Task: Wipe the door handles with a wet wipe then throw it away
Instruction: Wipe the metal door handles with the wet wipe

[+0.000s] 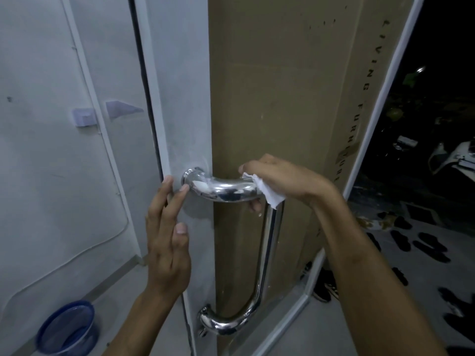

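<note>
Door handle (226, 191) is a long shiny metal bar fixed to the grey edge of the door (180, 98), with one round foot near the top and one near the bottom. Its top part bends out sideways and then the bar runs down. The right hand (277, 178) is wrapped around the top bend, with a white wet wipe (271, 194) squeezed between the fingers and the metal. A corner of the wipe hangs down under the hand.

The left hand (167, 235) holds nothing. Its fingers are straight and loose, and the fingertips rest on the door edge just beside the top foot of the handle.

Brown cardboard (282, 98) with black letters covers the door panel behind the handle. A blue bin (68, 327) stands on the floor by the white wall (38, 150), low on the left. Dark shoes (411, 242) lie on the ground outside, to the right.
</note>
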The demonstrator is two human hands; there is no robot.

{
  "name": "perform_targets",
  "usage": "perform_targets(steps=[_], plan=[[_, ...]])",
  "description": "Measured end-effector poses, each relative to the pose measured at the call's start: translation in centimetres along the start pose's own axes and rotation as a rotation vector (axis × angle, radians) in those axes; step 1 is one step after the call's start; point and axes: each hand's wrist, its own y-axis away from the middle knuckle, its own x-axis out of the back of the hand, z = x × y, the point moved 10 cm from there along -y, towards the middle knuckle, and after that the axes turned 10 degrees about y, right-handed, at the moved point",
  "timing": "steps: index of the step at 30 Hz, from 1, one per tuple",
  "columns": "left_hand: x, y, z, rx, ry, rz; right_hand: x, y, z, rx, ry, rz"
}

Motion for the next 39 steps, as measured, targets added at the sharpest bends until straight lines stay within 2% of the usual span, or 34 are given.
perform_targets(steps=[6, 8, 14, 17, 20, 23, 25, 28, 33, 39], plan=[[-0.2, 0.0, -0.5, 0.009, 0.001, -0.018, -2.4, -1.4, 4.6, 0.013, -0.507, -0.138], [-0.3, 0.1, -0.5, 0.001, 0.005, -0.028, -3.7, -1.2, 6.2, 0.028, -0.664, -0.13], [-0.1, -0.1, -0.4, -0.019, -0.009, -0.053, -5.7, -0.1, 10.1, 0.045, -0.918, 0.215], [-0.2, -0.1, -0.6, -0.029, -0.021, -0.064, -7.3, 1.1, 12.6, -0.097, -0.969, 0.482], [-0.2, -0.2, -0.9, -0.032, -0.023, -0.073, -7.7, 3.5, 13.7, -0.115, -0.714, 0.816], [-0.1, -0.2, -1.0, -0.039, -0.022, -0.067, -7.0, 4.9, 12.3, -0.011, -0.311, 0.967], [-0.1, -0.2, -0.8, -0.065, -0.015, -0.066, -5.8, 5.5, 11.2, 0.004, -0.149, 1.03], [-0.2, -0.2, -0.9, -0.07, -0.007, -0.068, -4.0, 5.4, 9.4, 0.067, -0.084, 1.078], [-0.2, -0.2, -1.1, -0.073, -0.005, -0.061, -0.2, 5.3, 4.4, 0.231, 0.167, 1.122], [0.0, -0.2, -1.1, -0.083, 0.016, -0.043, 1.0, 4.0, -2.9, 0.406, 0.58, 1.022]])
